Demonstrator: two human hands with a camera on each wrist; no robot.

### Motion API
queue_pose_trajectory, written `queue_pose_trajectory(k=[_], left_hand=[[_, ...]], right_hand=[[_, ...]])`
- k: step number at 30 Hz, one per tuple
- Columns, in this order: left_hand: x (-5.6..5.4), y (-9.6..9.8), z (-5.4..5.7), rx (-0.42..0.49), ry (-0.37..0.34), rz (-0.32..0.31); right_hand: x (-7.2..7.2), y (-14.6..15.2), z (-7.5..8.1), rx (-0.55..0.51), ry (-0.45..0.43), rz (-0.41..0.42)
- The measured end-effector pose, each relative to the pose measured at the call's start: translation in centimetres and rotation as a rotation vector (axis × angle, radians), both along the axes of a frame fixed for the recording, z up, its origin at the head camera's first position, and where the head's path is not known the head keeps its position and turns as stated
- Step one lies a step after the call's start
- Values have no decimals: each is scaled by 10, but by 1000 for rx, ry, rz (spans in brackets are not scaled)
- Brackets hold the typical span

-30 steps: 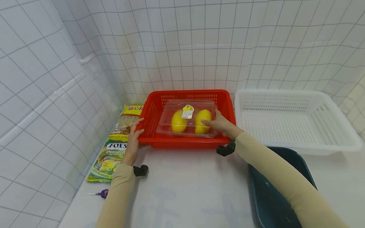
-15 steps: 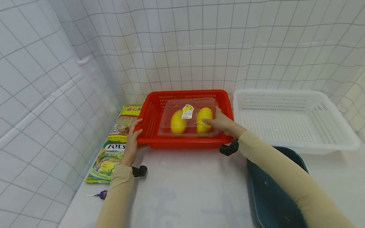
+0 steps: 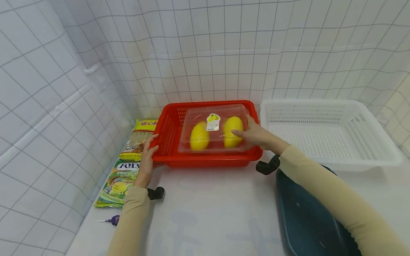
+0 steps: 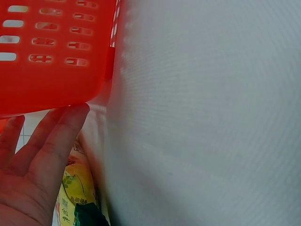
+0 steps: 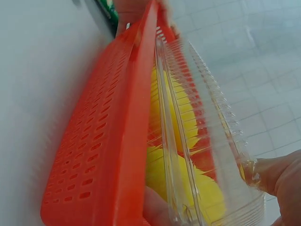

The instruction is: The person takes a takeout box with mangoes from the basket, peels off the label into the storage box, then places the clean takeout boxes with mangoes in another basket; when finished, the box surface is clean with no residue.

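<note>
My right hand (image 3: 257, 134) grips the right end of a clear plastic box (image 3: 213, 141), thumb on top and a finger below, as the right wrist view shows. Two yellow fruits (image 3: 199, 136) lie inside the box under a fruit-printed label (image 3: 213, 121). The box is tilted, its right end raised within the red perforated basket (image 3: 207, 161). At the basket's left side, my left hand (image 3: 146, 160) touches the rim; in the left wrist view its extended fingers (image 4: 56, 136) lie against the basket's underside edge.
Left of the basket lie a yellow pasta bag (image 3: 139, 139) and a green FOX'S candy bag (image 3: 117, 183), with a purple lollipop (image 3: 115, 220) in front. A white perforated basket (image 3: 314, 167) stands at the right. A dark blue tray (image 3: 302, 216) lies partly under my right forearm.
My right hand has moved slightly right and up, lifting the right end of the clear box; the fruits shifted inside it. The left hand stays at the red basket's rim.
</note>
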State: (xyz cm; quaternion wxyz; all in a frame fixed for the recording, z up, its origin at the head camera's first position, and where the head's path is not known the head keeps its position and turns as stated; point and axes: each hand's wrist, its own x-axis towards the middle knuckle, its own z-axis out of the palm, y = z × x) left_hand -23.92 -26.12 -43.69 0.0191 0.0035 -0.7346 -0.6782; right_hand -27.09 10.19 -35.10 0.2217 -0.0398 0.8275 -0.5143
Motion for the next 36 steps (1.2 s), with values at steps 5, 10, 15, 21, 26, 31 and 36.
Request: queue_pose_trajectory(k=[5,10,15,21,26,31,36], left_hand=[[1,0,1,-14,8,3],[2,-1,1,-20,15,14],[0,0,0,-25,27,12],[0,0,2,-13,14,-2],[7,4,15,-2,5,-10],[13,9,25,-20,7,-10],[7,4,15,5,7,-11]], right_hand=[[7,12,9,-27,30,20],[15,25,22,-114,50,31],[25,40,30,-141,-3,15],[37,58,32,-145,37,27],[50,77,32,-179,54,4],[66,95,24,-219,103,-4],[83,112,17,-272,127,-32]])
